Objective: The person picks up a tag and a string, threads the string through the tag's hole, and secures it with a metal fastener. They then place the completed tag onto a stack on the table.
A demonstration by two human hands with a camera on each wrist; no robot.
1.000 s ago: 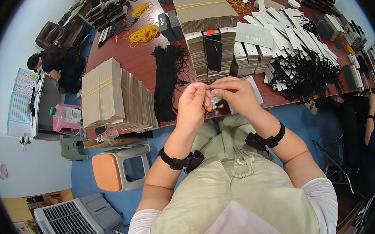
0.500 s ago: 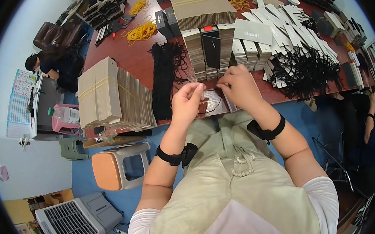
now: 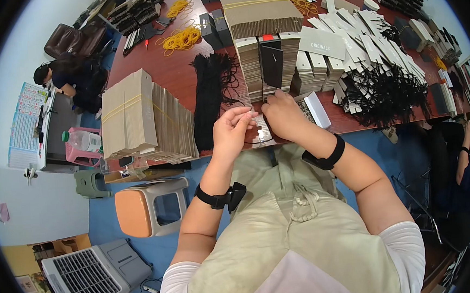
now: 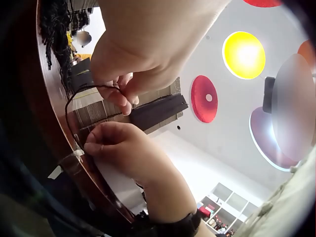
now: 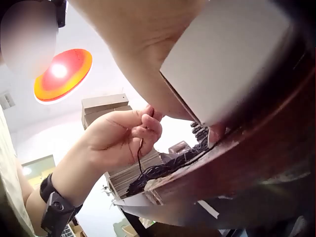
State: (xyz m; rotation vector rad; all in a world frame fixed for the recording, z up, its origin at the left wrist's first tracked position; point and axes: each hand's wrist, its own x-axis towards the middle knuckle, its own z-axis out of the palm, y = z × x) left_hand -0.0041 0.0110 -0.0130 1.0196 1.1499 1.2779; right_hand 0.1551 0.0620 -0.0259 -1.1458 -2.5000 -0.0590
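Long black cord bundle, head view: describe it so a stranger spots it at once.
On the dark red table, find the yellow-banded card stack at the near left. The cord bundle lies between it and the left hand. Unlike that stack, it is black and stringy, ragged along its right side.

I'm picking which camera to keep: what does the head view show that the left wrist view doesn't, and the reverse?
Only the head view shows the air cooler and the orange-topped stool.
Only the left wrist view shows the yellow ceiling light and the red disc.
Both show the left hand, the right hand, the black cord they hold and the table.
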